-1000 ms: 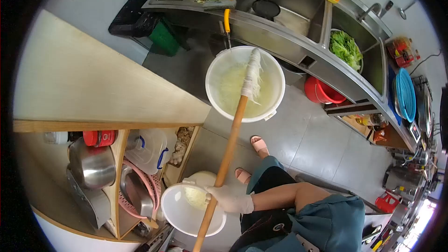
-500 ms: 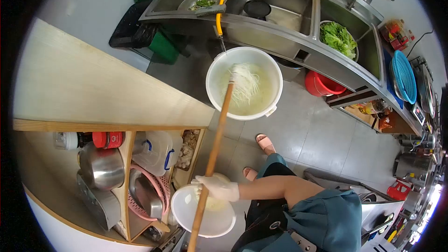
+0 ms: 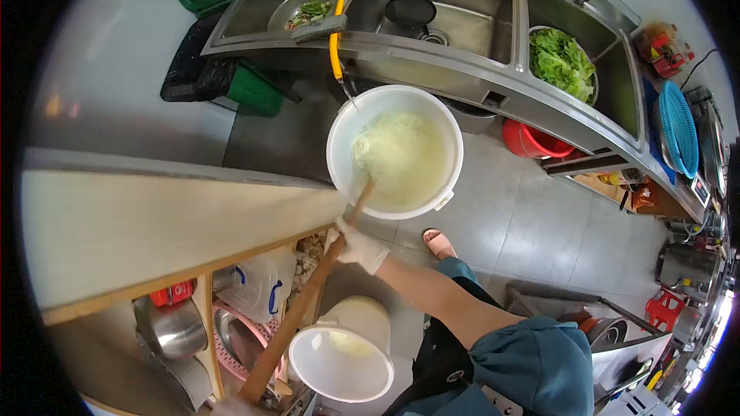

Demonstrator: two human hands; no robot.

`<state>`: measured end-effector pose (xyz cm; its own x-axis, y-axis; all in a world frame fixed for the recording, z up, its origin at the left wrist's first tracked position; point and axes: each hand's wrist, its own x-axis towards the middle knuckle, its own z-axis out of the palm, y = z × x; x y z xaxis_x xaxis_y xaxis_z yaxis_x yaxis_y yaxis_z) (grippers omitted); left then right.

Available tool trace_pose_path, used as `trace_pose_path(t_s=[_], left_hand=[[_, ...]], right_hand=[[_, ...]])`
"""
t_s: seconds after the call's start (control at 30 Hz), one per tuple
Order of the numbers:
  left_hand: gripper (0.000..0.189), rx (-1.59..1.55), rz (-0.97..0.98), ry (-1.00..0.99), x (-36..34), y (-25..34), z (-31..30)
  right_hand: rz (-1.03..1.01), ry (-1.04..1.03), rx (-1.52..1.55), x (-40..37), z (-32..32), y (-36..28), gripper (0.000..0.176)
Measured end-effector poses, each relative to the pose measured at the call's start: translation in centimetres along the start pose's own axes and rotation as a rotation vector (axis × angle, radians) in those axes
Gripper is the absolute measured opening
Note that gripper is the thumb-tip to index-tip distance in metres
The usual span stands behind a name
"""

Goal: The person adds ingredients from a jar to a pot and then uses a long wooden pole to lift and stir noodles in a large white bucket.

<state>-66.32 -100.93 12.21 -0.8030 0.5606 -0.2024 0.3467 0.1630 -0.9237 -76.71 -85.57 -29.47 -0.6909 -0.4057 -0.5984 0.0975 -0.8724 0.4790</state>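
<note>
Right hand (image 3: pixel 357 246), gloved: fingers closed round the upper part of 1 wooden stick (image 3: pixel 307 294). Left hand (image 3: pixel 233 407): at the stick's lower end, blurred and cut by the frame edge; grip cannot be told. Stick's long axis runs obliquely from lower left to upper right of the view, far end dipping into the large white bucket (image 3: pixel 456 148), which lies just beyond the right hand, the nearer of the 2. Pale strands (image 3: pixel 376 145) sit in cloudy liquid around and past the dipped end; whether any cling to it cannot be told. Smaller bucket (image 3: pixel 371 319): tilted, below the right hand in view, pale matter inside. Outward: yellow hose (image 3: pixel 336 54), its thin end at the large bucket's rim; metal sink (image 3: pixel 470 65) behind.
</note>
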Motion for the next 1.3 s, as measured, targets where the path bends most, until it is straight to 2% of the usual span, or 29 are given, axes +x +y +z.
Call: trace_pose_path(t_s=[0.03,0.1,0.13,0.2,0.23,0.3,0.33,0.37,0.4,0.47,0.5,0.53,0.57,0.67,0.73,0.77,0.9,0.93,1.0,1.07,1.1,1.13,1.2,1.3], left_hand=[[0.02,-0.087,0.005,-0.032,2.5,2.8,1.4],[0.012,-0.2,0.028,-0.029,6.9,7.9,3.3],[0.012,-0.192,0.031,-0.031,8.5,8.3,3.5],[0.014,-0.197,-0.06,0.125,11.0,8.9,3.8],[0.014,-0.2,-0.053,0.11,10.9,9.5,4.0],[0.013,-0.163,-0.17,-0.069,8.9,10.8,5.2],[0.011,-0.499,-0.172,-0.291,7.3,11.8,6.5],[0.009,-0.464,-0.152,-0.398,5.7,13.4,6.9],[0.007,-0.396,-0.159,-0.276,3.7,16.0,7.8],[0.009,-0.809,-0.276,-0.375,2.1,19.9,7.0],[0.011,-0.706,-0.302,-0.381,0.6,22.7,6.7],[0.012,-0.85,-0.367,-0.538,-0.4,24.7,6.4],[0.015,-0.896,-0.412,-0.547,-1.6,26.2,5.9],[0.019,-0.973,-0.523,-0.622,-6.2,28.0,5.6],[0.02,-1.019,-0.595,-0.8,-9.0,28.9,5.9],[0.02,-1.031,-0.602,-0.798,-10.8,29.6,5.9],[0.032,-1.25,-0.512,-1.155,-19.4,35.7,5.8],[0.032,-1.27,-0.515,-1.15,-20.7,37.5,6.1],[0.032,-1.622,-0.484,-1.306,-22.7,41.3,6.9],[0.032,-1.639,-0.444,-1.37,-25.7,48.0,10.0],[0.035,-1.634,-0.409,-1.434,-26.4,50.5,11.5],[0.047,-1.711,-0.342,-1.505,-26.5,51.4,12.9],[0.042,-1.705,-0.357,-1.555,-28.0,55.1,14.5],[0.035,-1.666,-0.416,-1.48,-30.2,58.0,16.8]], right_hand=[[-0.033,0.016,0.079,1.2,-1.3,-2.5,0.021],[-0.241,0.018,-0.092,3.5,-4.0,-6.9,0.021],[-0.186,0.174,-0.014,3.5,-3.2,-8.3,0.022],[-0.131,0.16,-0.041,4.6,-2.4,-9.7,0.023],[-0.077,0.15,-0.08,5.0,-2.7,-9.9,0.025],[-0.057,0.191,-0.082,7.4,-4.7,-9.9,0.024],[-0.109,0.257,-0.177,7.8,-5.0,-9.5,0.025],[-0.161,0.321,-0.273,8.5,-5.5,-9.3,0.025],[-0.151,0.316,-0.28,8.9,-6.1,-9.6,0.025],[-0.167,0.168,-0.328,9.7,-9.0,-11.4,0.024],[-0.166,0.173,-0.346,9.5,-9.4,-11.6,0.024],[-0.232,0.298,-0.418,9.4,-10.0,-11.8,0.025],[-0.298,0.424,-0.491,8.7,-9.6,-11.6,0.026],[-0.29,0.505,-0.58,6.8,-11.3,-9.1,0.024],[-0.303,0.519,-0.627,5.2,-11.7,-7.5,0.023],[-0.293,0.519,-0.67,4.0,-12.2,-6.3,0.024],[-0.28,0.486,-0.763,-0.6,-16.5,-3.5,0.027],[-0.266,0.461,-0.828,-1.9,-17.5,-3.1,0.029],[-0.26,0.448,-0.914,-2.9,-18.8,-3.4,0.03],[-0.088,0.494,-0.813,-2.4,-19.9,-3.9,0.028],[-0.088,0.501,-0.838,-2.0,-19.7,-4.0,0.028],[-0.138,0.517,-0.834,-1.4,-19.4,-4.1,0.027],[-0.185,0.55,-0.849,-0.9,-19.9,-3.5,0.027],[-0.246,0.6,-0.973,-0.1,-20.6,-2.1,0.024]])
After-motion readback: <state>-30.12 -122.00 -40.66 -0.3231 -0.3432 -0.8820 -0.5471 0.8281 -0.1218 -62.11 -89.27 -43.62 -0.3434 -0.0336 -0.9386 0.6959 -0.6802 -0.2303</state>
